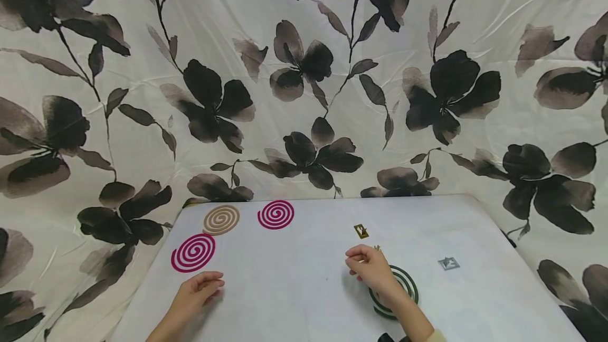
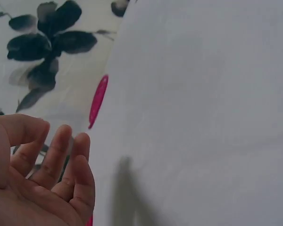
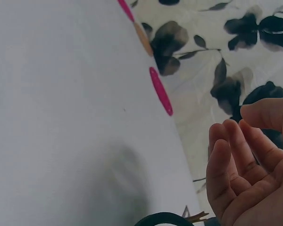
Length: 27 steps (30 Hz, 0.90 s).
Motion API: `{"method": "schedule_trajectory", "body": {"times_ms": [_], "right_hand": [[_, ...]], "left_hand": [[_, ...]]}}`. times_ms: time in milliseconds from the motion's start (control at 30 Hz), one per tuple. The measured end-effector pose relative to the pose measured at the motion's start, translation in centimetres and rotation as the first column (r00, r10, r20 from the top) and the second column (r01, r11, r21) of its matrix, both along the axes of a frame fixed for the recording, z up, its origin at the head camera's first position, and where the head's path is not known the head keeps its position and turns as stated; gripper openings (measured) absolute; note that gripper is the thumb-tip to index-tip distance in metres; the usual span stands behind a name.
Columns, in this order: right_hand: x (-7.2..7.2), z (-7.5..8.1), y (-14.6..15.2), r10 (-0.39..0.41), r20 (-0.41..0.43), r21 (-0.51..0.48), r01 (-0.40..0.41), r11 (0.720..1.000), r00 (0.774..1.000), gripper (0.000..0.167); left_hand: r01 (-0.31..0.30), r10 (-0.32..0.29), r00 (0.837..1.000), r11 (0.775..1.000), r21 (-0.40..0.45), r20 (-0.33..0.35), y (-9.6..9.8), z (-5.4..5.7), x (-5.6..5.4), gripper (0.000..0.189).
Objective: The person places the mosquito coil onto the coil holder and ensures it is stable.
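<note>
My left hand (image 1: 195, 292) hovers over the left part of the table with loosely curled fingers and holds nothing. Just beyond it lies a pink mosquito coil (image 1: 193, 253), with a tan coil (image 1: 221, 220) against it and a second pink coil (image 1: 276, 215) to the right. My right hand (image 1: 372, 271), likewise with nothing in its bent fingers, overlaps a dark green coil (image 1: 412, 285) in the head view. A small gold metal piece (image 1: 378, 248) shows partly behind this hand. In the right wrist view, the green coil's rim (image 3: 164, 218) appears at the bottom edge.
A gold coil stand (image 1: 361, 231) lies beyond the right hand, and a silver one (image 1: 448, 263) to its right. A dark object (image 1: 386, 337) pokes in at the bottom edge. The white table (image 1: 294, 278) backs onto a floral cloth (image 1: 304, 67).
</note>
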State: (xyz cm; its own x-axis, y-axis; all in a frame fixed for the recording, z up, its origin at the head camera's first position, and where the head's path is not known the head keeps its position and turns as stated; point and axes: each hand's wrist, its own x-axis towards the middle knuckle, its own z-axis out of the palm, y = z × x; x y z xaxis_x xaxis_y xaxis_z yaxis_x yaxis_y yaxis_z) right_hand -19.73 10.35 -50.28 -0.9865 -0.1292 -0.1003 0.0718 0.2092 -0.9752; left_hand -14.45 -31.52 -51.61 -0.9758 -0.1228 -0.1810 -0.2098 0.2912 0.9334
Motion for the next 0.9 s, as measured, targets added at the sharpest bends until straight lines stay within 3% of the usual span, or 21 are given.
{"method": "schedule_trajectory", "body": {"times_ms": [267,667,900], "right_hand": [[-0.8,1.0,-0.3,0.009,-0.016,0.011,-0.009,1.000,1.000,0.014],[-1.6,1.0,1.0,-0.011,-0.039,0.046,0.013,0.999,0.999,0.014],[-2.5,1.7,2.0,-0.029,-0.046,0.062,0.032,0.998,0.999,0.011]], "left_hand": [[-0.041,0.038,0.998,0.997,-0.061,-0.051,-4.0,1.0,-2.3,0.034],[-0.089,0.080,0.995,0.986,-0.138,-0.064,-8.8,-0.4,-4.9,0.040],[-0.123,0.117,0.992,0.968,-0.221,-0.041,-10.3,-0.4,-5.5,0.040]]}}
